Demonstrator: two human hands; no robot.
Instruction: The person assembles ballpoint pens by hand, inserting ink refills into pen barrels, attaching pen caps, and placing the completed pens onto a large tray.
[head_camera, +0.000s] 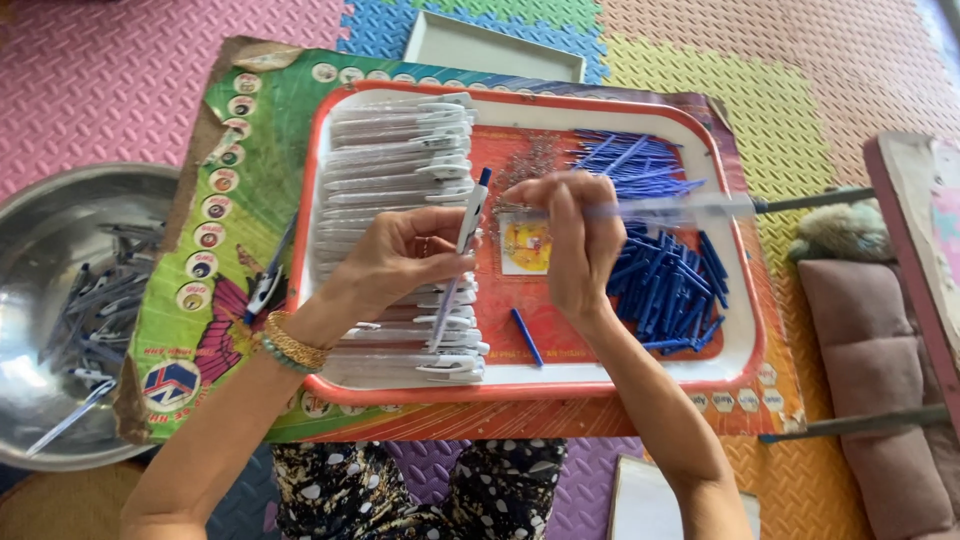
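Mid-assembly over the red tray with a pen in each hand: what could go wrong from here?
1. The left hand and right hand work right above the row of white pen barrels; a dropped wrist could scatter them.
2. The tiny springs lie loose on the red tray, easily brushed away.
3. The long clear tube in the right hand sweeps over the blue parts pile and may knock pieces out.

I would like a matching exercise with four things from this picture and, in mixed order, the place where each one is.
Things:
1. white pen barrel
2. heap of blue pen parts
3. metal bowl
4. row of white pen barrels

Places:
A. left part of the red tray
B. on the floor, left of the board
C. in the left hand
D. right part of the red tray

Pairs: 1-C, 2-D, 3-B, 4-A
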